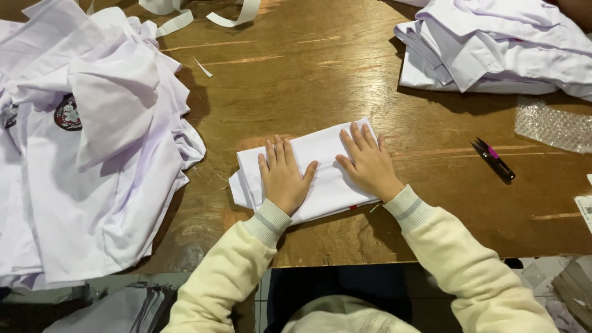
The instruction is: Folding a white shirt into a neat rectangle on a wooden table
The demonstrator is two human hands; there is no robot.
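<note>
Hands flat on folded white cotton garment [320, 169], lying near front edge of worn brown wooden table [320, 68]

Left hand [282, 177] spread palm-down over nearer left half of folded garment, fingers together and straight, thumb angled toward centre; nothing gripped, only pressed. Right hand [368, 163] likewise open and flat on right half, fingers fanned toward far edge, thumb pointing inward toward left thumb; again no grasp, just pressure. Both palms set side by side, seemingly to hold layers of cloth flat and keep fold compact. Cream knitted sleeves with ribbed cuffs [271, 222] reaching in from bottom of frame.

Loose heap of unfolded white shirts [92, 179] piled at left, draped over table edge, one showing small round dark badge [68, 113] on chest; well apart from folded piece. Neat stack of folded white shirts [493, 52] at far right corner, apparently kept separate from unfolded heap. Small black thread snips with pink detail [493, 159] lying on bare wood to right of right hand, near but not touching. Sheet of clear bubble wrap [552, 126] beyond snips, just below stack. White fabric strips [179, 18] curled at far edge, top centre
</note>
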